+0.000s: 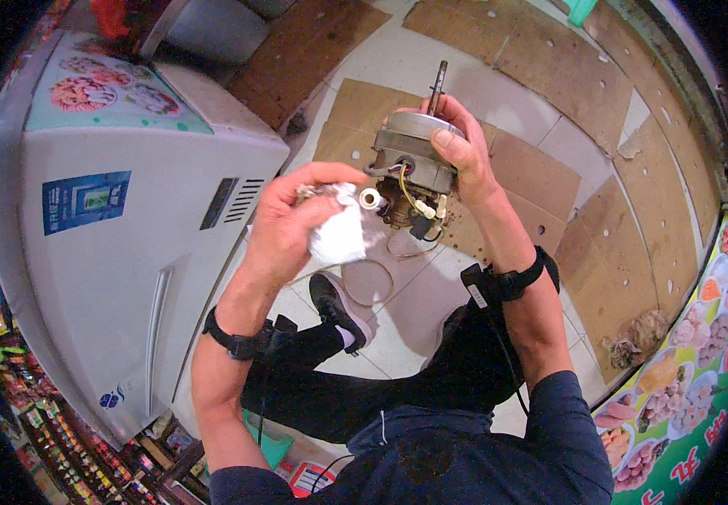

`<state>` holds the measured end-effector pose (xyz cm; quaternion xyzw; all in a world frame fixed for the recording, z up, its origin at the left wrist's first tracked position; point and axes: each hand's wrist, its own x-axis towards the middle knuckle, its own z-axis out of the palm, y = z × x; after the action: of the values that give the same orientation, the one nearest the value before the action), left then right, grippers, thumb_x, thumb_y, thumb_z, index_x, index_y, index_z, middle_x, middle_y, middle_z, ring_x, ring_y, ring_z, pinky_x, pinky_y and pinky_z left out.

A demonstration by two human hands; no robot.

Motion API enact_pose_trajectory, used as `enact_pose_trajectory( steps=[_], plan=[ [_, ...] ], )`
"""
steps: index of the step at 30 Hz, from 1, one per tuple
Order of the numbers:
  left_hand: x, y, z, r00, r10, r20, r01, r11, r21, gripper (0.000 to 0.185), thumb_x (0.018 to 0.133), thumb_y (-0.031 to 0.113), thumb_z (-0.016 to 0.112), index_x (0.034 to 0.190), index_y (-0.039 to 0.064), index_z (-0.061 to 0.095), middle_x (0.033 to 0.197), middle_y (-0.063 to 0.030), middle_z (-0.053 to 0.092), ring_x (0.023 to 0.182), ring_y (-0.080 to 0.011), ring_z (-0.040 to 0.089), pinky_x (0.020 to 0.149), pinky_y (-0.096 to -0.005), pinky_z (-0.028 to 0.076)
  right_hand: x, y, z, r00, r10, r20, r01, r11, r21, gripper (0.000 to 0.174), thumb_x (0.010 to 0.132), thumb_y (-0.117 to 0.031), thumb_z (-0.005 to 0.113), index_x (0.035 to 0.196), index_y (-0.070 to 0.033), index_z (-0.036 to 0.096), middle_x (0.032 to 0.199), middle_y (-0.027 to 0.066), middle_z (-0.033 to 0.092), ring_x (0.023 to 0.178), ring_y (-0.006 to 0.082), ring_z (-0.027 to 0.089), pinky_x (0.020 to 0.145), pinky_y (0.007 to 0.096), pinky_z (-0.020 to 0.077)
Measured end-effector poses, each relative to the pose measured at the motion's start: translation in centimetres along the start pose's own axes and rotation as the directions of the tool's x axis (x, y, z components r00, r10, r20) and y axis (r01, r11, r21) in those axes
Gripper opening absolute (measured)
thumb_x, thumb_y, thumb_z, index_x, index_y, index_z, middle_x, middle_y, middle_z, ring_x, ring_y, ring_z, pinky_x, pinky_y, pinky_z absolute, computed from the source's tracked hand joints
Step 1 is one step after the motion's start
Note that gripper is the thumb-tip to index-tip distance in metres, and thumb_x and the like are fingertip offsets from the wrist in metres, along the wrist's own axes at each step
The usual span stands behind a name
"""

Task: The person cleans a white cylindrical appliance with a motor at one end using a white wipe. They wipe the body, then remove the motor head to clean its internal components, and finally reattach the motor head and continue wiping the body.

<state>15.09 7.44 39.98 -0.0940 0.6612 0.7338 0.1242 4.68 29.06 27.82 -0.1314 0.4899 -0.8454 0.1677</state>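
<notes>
An electric motor (417,151) with a long metal shaft pointing up is in my right hand (468,151), its thumb on the round housing. Colored wires with white connectors and a black plug hang from the motor's lower side. My left hand (291,218) grips a crumpled white cloth or tissue (338,237), left of the motor. Between them, a pale round pipe end (369,199) shows close to the cloth; what it belongs to is unclear. A darker, stained metal part lies below the motor, partly hidden by it.
A large white chest freezer (105,252) stands at the left. Cardboard sheets (528,158) cover parts of the tiled floor. A thin looped cable (367,303) lies near the shoe. A cat (638,338) is at the right, by a food-picture panel (673,385). Packaged goods fill the lower left.
</notes>
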Motion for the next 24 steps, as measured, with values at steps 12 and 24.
enact_pose_trajectory(
  steps=[12, 24],
  plan=[
    [-0.3, 0.3, 2.3, 0.995, 0.044, -0.085, -0.024, 0.973, 0.228, 0.023, 0.088, 0.004, 0.07, 0.111, 0.002, 0.068, 0.1, -0.0032, 0.071, 0.088, -0.01, 0.066, 0.079, -0.0266, 0.053, -0.2, 0.2, 0.5, 0.994, -0.021, -0.105, 0.016, 0.998, -0.053, 0.065, 0.083, -0.047, 0.076, 0.125, -0.001, 0.059, 0.123, 0.0114, 0.068, 0.109, 0.0201, 0.065, 0.098, 0.0363, 0.0515],
    [0.1, 0.1, 1.9, 0.999, -0.003, -0.038, 0.008, 0.991, 0.132, 0.021, 0.088, 0.001, 0.061, 0.106, 0.001, 0.072, 0.096, -0.004, 0.073, 0.084, -0.0091, 0.066, 0.075, -0.0256, 0.053, -0.1, 0.2, 0.0, 0.999, -0.033, -0.041, 0.031, 0.999, -0.042, 0.065, 0.083, -0.049, 0.076, 0.123, -0.001, 0.057, 0.125, 0.0132, 0.068, 0.112, 0.0214, 0.064, 0.098, 0.0371, 0.0522]
  ],
)
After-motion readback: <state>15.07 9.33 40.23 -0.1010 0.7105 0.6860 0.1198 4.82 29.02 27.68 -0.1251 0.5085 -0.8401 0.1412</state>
